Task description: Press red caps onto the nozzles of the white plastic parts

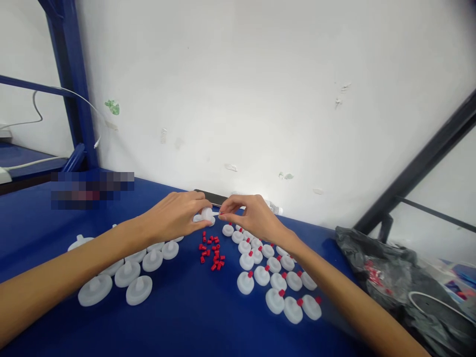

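My left hand [182, 214] is closed on a white nozzle lid [207, 214], its thin spout pointing right. At the spout's tip, my right hand [255, 213] pinches a small red cap [222, 213], mostly covered by the fingers. Whether the cap sits on the tip, I cannot tell. Below the hands lies a loose cluster of red caps [215, 259]. White lids with bare spouts [127, 274] stand to the left, partly hidden by my left forearm. On the right, several lids with red caps on their spouts [275, 301] lie beside and under my right forearm.
Against the white wall lie a dark flat object [210, 197] and a clear plastic bottle [275, 208]. A black plastic bag [357, 245] holding red pieces is at the right table edge. A blue post [76, 74] rises at the left, and a dark slanted bar [416, 173] stands right.
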Demonstrator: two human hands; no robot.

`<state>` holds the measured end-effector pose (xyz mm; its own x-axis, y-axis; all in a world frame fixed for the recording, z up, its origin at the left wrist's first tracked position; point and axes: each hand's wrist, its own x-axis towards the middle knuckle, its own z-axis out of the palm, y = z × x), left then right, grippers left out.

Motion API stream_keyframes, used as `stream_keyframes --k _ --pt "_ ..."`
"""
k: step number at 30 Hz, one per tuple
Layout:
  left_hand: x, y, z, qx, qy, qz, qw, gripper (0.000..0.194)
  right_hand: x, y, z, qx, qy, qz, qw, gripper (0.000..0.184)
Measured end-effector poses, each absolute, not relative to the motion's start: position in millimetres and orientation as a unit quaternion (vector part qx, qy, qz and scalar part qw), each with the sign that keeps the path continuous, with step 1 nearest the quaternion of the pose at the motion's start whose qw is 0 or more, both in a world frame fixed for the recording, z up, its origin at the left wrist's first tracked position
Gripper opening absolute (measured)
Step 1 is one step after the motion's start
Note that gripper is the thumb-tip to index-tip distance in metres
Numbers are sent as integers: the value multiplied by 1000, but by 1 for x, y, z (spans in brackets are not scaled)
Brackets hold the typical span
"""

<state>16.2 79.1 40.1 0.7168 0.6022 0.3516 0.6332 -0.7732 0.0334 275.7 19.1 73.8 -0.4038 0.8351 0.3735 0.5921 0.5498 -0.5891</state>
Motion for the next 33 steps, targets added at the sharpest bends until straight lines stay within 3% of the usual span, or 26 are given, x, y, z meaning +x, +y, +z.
stream_keyframes --k 12,19,21,26,29,33 --pt "10 82 34 -934 -266 -218 93 32 272 20 70 -434 -806 227 333 6" --pt "8 82 33 -931 -216 -264 129 40 277 18 75 -436 -752 340 357 72" --pt "9 78 35 -929 -195 -284 136 43 276 17 75 -409 -731 421 348 78" --pt "12 66 43 -919 -142 -331 158 50 266 17 68 -315 -682 567 339 65" --pt "12 64 47 -910 -121 -355 178 54 260 17 64 -304 -684 558 359 53" --pt "12 62 49 -904 -103 -367 194 51 256 13 65 -326 -690 522 381 53"
